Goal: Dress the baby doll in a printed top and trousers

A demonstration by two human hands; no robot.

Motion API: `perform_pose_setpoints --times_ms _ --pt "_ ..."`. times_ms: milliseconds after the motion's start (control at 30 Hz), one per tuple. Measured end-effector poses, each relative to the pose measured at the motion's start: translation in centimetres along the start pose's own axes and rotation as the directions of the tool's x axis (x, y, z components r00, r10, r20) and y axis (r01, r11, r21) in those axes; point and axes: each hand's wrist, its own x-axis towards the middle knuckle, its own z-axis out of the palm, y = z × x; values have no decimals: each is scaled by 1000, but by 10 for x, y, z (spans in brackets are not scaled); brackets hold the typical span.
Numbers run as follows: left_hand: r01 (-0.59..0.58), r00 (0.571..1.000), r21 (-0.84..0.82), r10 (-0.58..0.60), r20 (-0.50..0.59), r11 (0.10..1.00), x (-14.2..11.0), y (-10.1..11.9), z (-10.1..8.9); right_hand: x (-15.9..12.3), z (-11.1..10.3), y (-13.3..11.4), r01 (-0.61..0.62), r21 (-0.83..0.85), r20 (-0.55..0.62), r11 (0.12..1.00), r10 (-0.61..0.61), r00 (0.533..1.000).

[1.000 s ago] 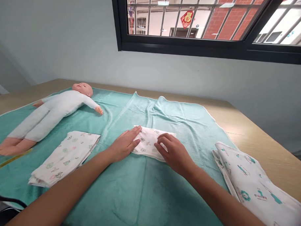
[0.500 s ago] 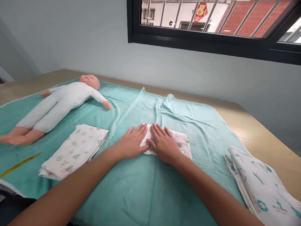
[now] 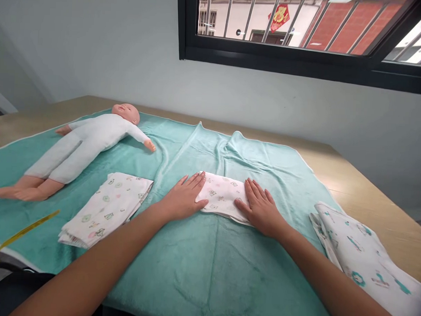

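Note:
A small folded white cloth (image 3: 223, 193) with a printed pattern lies flat on the teal blanket (image 3: 179, 272). On its left end rests my left hand (image 3: 184, 197), palm down with the fingers stretched out. My right hand (image 3: 263, 207) lies flat across the cloth's right end, fingers extended and covering that edge. Between the two hands the cloth's middle is exposed. Left of my left forearm is another folded patterned cloth (image 3: 107, 209), partly hidden by the arm.
A baby doll (image 3: 94, 138) in a white suit lies on its back at the upper left. At right, a folded cloth with teal prints (image 3: 362, 255) overlaps the blanket and wooden table (image 3: 361, 181). A yellow strip (image 3: 26, 232) juts in at lower left.
My right hand has slid to the right across the cloth, from beside my left hand to the far end, uncovering the middle. My left hand has stayed in place.

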Motion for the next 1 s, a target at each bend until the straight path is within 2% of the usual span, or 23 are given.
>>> perform_pose_setpoints --times_ms 233,333,400,467,533,633,700,833,1000 --pt "-3 999 -19 3 36 1000 -2 0 -6 -20 0 11 -69 15 20 998 69 997" --pt "-16 1000 -9 16 -14 1000 -3 3 -11 -24 -1 14 -72 83 -64 994 78 995" --pt "-38 994 32 42 -106 999 0 11 -15 -26 -4 15 -32 130 -171 991 54 984" --pt "-89 977 73 102 -185 993 6 25 -18 -27 -8 11 59 154 -259 986 -17 966" --pt "-150 965 85 165 -203 985 16 41 -19 -27 -10 5 141 160 -275 977 -93 957" --pt "-209 965 88 220 -141 974 33 61 -15 -26 -8 -3 173 132 -198 976 -145 969" --pt "-223 970 100 231 -81 970 41 65 -10 -26 -5 -4 171 91 -121 981 -159 980" --pt "-209 978 84 209 13 974 43 53 -2 -28 -3 5 136 48 -14 990 -135 991" --pt "-107 994 57 106 28 993 41 35 0 -34 -6 18 80 72 61 994 -84 995"
